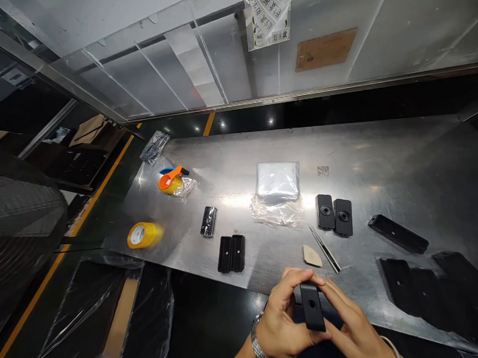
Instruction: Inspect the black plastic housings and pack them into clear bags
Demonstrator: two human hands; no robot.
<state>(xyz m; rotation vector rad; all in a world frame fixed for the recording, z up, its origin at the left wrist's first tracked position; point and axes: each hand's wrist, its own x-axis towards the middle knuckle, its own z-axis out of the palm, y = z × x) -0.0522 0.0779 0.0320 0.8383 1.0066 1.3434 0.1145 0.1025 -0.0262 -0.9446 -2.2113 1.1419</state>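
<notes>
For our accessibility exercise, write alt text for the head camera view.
The left hand, wearing a metal wristwatch, and the right hand hold a black rectangular block with a round hole beside a steel table; tweezers, a yellow tape roll and other black parts lie on it.

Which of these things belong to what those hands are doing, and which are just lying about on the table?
Part of the work, it seems: black block with a round hole, held by left hand and right hand; two similar black pieces with round centres; steel tweezers.
Just lying about: yellow tape roll; clear plastic bag.
</notes>
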